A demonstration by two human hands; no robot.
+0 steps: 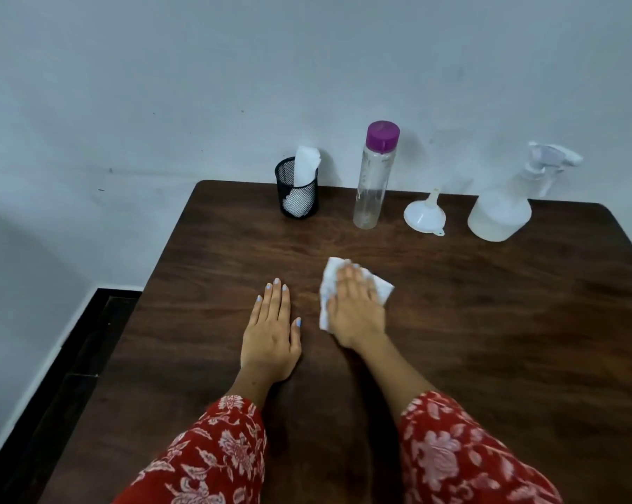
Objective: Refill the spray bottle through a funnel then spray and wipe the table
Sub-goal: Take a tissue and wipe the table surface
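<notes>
My right hand (356,307) lies flat on a white paper tissue (381,287) and presses it onto the dark wooden table (489,340) near its middle. My left hand (272,334) rests flat on the table just left of it, fingers straight, holding nothing. At the back right stands a white translucent spray bottle (500,212) with its trigger head on. A white funnel (424,214) sits upside down to its left. Further left stands a clear bottle (372,187) with a purple cap, looking nearly empty.
A black mesh cup (298,192) holding white tissues stands at the table's back edge, left of the clear bottle. A pale wall rises right behind the table. Dark floor shows beyond the table's left edge.
</notes>
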